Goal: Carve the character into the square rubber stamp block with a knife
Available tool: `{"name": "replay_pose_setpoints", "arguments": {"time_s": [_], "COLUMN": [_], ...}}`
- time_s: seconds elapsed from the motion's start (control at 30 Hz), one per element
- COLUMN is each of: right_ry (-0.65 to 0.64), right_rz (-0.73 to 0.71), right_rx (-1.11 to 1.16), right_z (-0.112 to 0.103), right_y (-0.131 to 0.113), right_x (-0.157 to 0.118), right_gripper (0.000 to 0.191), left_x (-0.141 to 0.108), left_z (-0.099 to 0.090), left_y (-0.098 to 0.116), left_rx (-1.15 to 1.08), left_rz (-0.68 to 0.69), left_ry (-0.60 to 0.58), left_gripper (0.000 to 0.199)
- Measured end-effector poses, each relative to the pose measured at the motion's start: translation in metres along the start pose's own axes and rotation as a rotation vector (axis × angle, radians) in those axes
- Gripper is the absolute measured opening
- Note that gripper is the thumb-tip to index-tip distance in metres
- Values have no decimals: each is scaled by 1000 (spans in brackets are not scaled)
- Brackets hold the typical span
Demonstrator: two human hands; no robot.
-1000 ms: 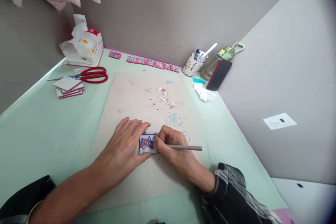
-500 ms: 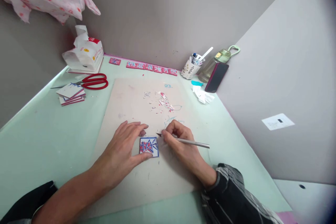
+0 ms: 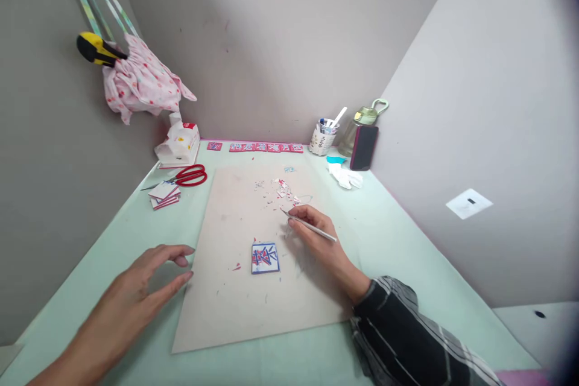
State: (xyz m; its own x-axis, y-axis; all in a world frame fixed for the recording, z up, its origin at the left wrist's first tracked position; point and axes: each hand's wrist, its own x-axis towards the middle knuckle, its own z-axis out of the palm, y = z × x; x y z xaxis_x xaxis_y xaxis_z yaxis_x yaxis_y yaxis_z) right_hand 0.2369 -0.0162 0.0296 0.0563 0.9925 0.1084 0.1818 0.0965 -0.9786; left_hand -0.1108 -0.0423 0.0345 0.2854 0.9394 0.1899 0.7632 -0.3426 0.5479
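A square tile with a blue border and a character in blue and red lies flat on the beige board, with neither hand touching it. My right hand grips a slim silver craft knife above the board, its tip pointing up and left, near the scraps. At the board's left edge, my left hand is open, thumb and fingers apart, with nothing between them. Red and white paper scraps lie on the board's far part, and smaller bits are around the tile.
Red-handled scissors and stacked square cards sit at left, near a tissue pack. Red character tiles line the back. At right stand a pen cup, a bottle, a phone and crumpled tissue.
My left hand has let go of the tile and moved left to the board's edge. My right hand has lifted the knife away from the tile. The view has tilted up.
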Motion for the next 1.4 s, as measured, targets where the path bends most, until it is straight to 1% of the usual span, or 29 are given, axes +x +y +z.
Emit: {"name": "replay_pose_setpoints", "arguments": {"time_s": [0.07, 0.17, 0.27, 0.43, 0.53, 0.6, 0.67, 0.7, 0.77, 0.8, 0.83, 0.87, 0.9, 0.93, 1.0, 1.1, 1.23, 1.33, 1.4], "right_ry": [11, 17, 20, 20, 9, 4, 4, 6, 10, 10, 8, 6, 2, -2, -7, -13, -28, -39, -42], "right_rz": [-25, -66, -97, -123, -138, -157, -183, -198, -229, -245, -261, -275, -288, -299, -318, -341, -360, -369, -376], "right_rx": [-1, -17, -31, -58, -82, -104, -132, -148, -184, -202, -218, -233, -245, -255, -268, -281, -298, -316, -332], "right_z": [-2, -3, -2, -1, -1, -1, -2, -3, -4, -4, -4, -5, -5, -5, -4, -4, -4, -3, -3], "right_y": [-2, -6, -9, -6, -4, -3, -1, 0, 2, 4, 5, 6, 7, 8, 8, 7, 6, 7, 8], "right_x": [2, 4, 5, 5, 5, 5, 4, 4, 3, 2, 2, 1, 1, 0, -2, -4, -5, -5, -4], "right_gripper": [24, 27, 28, 24, 23, 22, 20, 19, 17, 17, 18, 18, 19, 19, 19, 19, 18, 18, 18], "left_x": [-1, 9, 24, 43, 58, 72, 84, 88, 90, 87, 82, 75, 67, 58, 41, 23, 11, 5, 0], "left_z": [16, 38, 48, 51, 50, 48, 44, 41, 37, 35, 34, 32, 31, 30, 27, 23, 18, 17, 17], "left_y": [14, 40, 54, 56, 59, 61, 63, 64, 67, 69, 70, 71, 72, 73, 74, 74, 70, 63, 59], "left_rx": [-7, 7, 46, 98, 80, 33, -45, -95, -205, -262, -319, -377, -436, -500, -643, -975, -1403, -1789, -1937], "left_rz": [53, 145, 197, 235, 230, 188, 114, 75, -1, -40, -81, -125, -170, -210, -271, -284, -269, -290, -283], "left_ry": [-73, -115, -142, -188, -204, -162, -75, -30, 37, 52, 58, 50, 39, 21, -20, -135, -268, -368, -420], "left_gripper": [30, 24, 13, 22, 27, 25, 26, 30, 52, 63, 69, 71, 68, 65, 69, 73, 82, 79, 78]}}
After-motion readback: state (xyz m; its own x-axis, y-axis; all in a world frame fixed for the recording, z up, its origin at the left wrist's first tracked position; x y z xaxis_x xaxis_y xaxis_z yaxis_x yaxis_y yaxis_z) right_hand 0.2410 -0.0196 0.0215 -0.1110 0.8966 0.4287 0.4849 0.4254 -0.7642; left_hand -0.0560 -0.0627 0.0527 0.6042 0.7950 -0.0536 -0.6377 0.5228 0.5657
